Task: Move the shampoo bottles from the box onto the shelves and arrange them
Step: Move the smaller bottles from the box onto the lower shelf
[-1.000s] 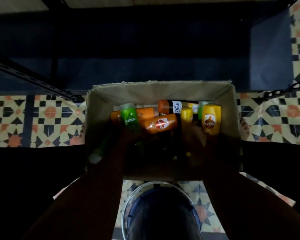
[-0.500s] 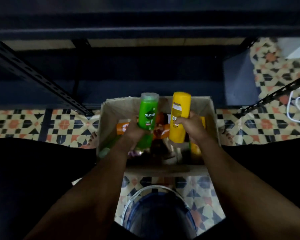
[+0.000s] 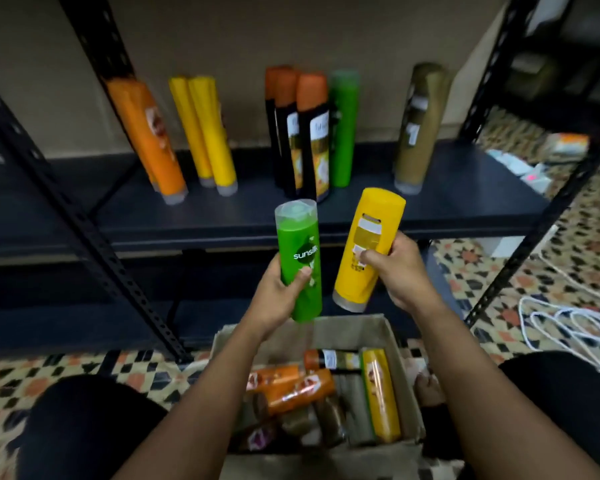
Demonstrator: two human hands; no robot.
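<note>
A: Shampoo bottles, status? Shelf [image 3: 361, 209] first.

B: Shelf holds orange, yellow, black and green bottles, standing. Cardboard box [image 3: 388, 336] below still has several lying flat.

A: Grip?

B: A second ago I was reaching into the box. Now my left hand [image 3: 278, 296] clasps the green Sunsilk bottle [image 3: 300, 258] and my right hand [image 3: 400, 268] the yellow bottle [image 3: 364, 251], both lifted clear, ready for placement.

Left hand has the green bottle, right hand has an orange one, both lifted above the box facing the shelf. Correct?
Not quite. The head view shows the right hand holding a yellow bottle, not an orange one. The rest holds: the left hand grips the green bottle, and both are above the box, facing the shelf.
</note>
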